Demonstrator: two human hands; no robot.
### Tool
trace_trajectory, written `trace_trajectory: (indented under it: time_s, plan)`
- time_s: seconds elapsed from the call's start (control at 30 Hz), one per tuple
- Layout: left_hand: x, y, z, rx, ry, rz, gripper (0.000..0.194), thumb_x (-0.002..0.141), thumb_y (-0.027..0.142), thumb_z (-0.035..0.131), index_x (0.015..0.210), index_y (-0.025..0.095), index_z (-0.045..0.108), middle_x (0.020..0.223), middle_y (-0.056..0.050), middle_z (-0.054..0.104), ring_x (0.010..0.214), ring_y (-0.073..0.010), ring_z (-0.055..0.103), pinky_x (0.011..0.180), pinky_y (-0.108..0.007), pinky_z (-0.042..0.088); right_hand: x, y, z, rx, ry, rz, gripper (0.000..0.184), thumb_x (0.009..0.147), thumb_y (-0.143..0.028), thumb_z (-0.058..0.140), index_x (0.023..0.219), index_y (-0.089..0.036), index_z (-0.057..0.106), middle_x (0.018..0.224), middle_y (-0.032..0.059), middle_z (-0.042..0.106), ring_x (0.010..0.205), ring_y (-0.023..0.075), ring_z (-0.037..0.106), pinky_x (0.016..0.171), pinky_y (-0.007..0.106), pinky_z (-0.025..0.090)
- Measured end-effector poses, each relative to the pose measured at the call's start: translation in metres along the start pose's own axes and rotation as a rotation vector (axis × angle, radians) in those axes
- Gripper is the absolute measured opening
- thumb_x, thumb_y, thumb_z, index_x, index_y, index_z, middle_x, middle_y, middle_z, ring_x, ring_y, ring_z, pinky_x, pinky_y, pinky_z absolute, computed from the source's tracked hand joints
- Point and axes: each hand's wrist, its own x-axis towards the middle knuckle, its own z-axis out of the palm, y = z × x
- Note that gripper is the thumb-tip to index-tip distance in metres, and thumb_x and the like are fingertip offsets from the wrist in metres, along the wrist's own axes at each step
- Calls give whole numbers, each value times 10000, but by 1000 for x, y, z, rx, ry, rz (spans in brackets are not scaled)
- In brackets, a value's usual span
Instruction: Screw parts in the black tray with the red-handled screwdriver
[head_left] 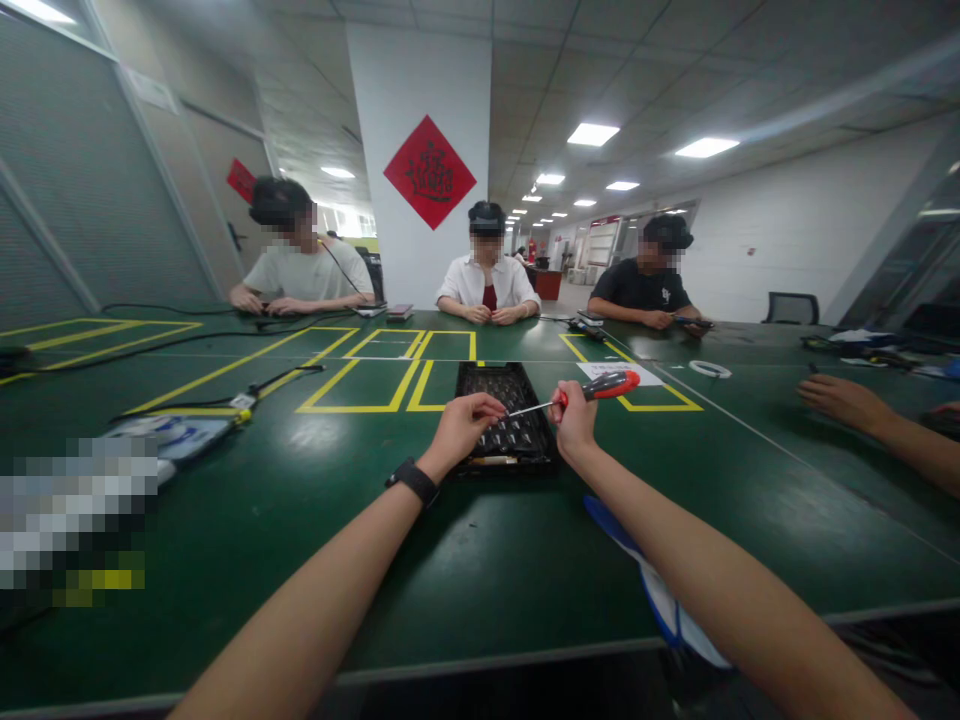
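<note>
My right hand (576, 418) is closed around the front of a screwdriver (611, 384) with a red and black handle. Its thin metal shaft points left, over a black case (541, 462). At the shaft's tip, my left hand (466, 425) has thumb and fingers pinched together; whatever lies between them is too small to make out. Rows of small shiny pieces (517, 437) sit in the case below both hands. A dark band (414, 482) circles my left wrist.
Blue and white item (660, 590) lies under my right forearm. Cables and a device (180, 437) are at left, a white ring (709, 370) and paper (592, 372) at right. Several people sit around the green table (480, 570); another person's hand (844, 402) rests at far right.
</note>
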Motion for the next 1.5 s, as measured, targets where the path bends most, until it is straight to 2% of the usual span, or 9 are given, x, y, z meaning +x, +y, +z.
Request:
trace_trajectory:
  time_s: [0.23, 0.47, 0.63, 0.9, 1.07, 1.23, 1.33, 1.43, 1.5]
  plan:
    - [0, 0, 0, -30, -18, 19, 159, 705, 97, 536, 836, 137, 617, 787, -53, 671, 776, -146, 633, 736, -271, 493, -3, -2, 2, 18, -48, 24, 267, 711, -277, 462, 472, -169, 412, 302, -85, 289, 277, 37, 240, 331, 191, 173]
    - [0, 1, 0, 51, -11, 30, 191, 698, 84, 525, 850, 145, 623, 817, -45, 663, 761, -126, 612, 744, -267, 484, -4, -4, 2, -33, -11, -17, 269, 698, -280, 474, 463, -172, 401, 314, -82, 293, 292, 40, 248, 338, 202, 175]
    - [0, -1, 0, 147, -9, -11, 190, 635, 171, 639, 823, 147, 626, 751, -27, 651, 701, -130, 595, 670, -254, 474, -4, -5, 1, -64, 5, -26, 280, 707, -293, 465, 464, -177, 388, 323, -80, 295, 297, 44, 254, 344, 208, 173]
    - [0, -2, 1, 240, -39, -10, 144, 670, 230, 621, 790, 153, 642, 710, -20, 650, 657, -130, 579, 610, -234, 432, -3, -6, 4, -76, -18, 11, 304, 717, -342, 499, 486, -175, 394, 375, -81, 288, 328, 40, 241, 348, 200, 166]
    - [-1, -3, 1, 331, -54, 17, 147, 689, 225, 593, 807, 159, 650, 714, -24, 652, 640, -133, 567, 602, -232, 415, -8, -15, 7, -220, -85, -102, 337, 739, -374, 515, 490, -164, 430, 415, -65, 368, 356, 38, 320, 364, 187, 238]
    - [-3, 0, 0, 396, -59, 50, 151, 720, 203, 545, 810, 157, 658, 741, -39, 660, 651, -136, 568, 613, -228, 411, -18, -27, 16, -268, -276, -46, 352, 740, -465, 510, 571, -158, 481, 523, -9, 554, 367, 57, 451, 361, 186, 323]
    - [-3, 1, 0, 405, -53, 56, 159, 723, 196, 538, 823, 159, 656, 751, -39, 662, 656, -138, 569, 618, -228, 413, -19, -26, 20, -267, -349, -62, 307, 744, -464, 514, 672, -167, 488, 529, -20, 556, 388, 67, 472, 389, 185, 370]
    - [-3, 1, 1, 408, -36, 61, 159, 728, 196, 533, 822, 160, 656, 757, -39, 661, 652, -138, 565, 610, -227, 412, -18, -23, 21, -252, -380, -116, 252, 778, -425, 489, 854, -185, 485, 588, -39, 557, 421, 62, 470, 426, 179, 388]
    - [-3, 0, 1, 402, -35, 59, 157, 730, 194, 532, 814, 160, 659, 762, -40, 661, 654, -138, 564, 607, -227, 413, -19, -22, 20, -243, -389, -132, 284, 796, -410, 466, 982, -195, 468, 635, -41, 559, 452, 60, 475, 468, 182, 407]
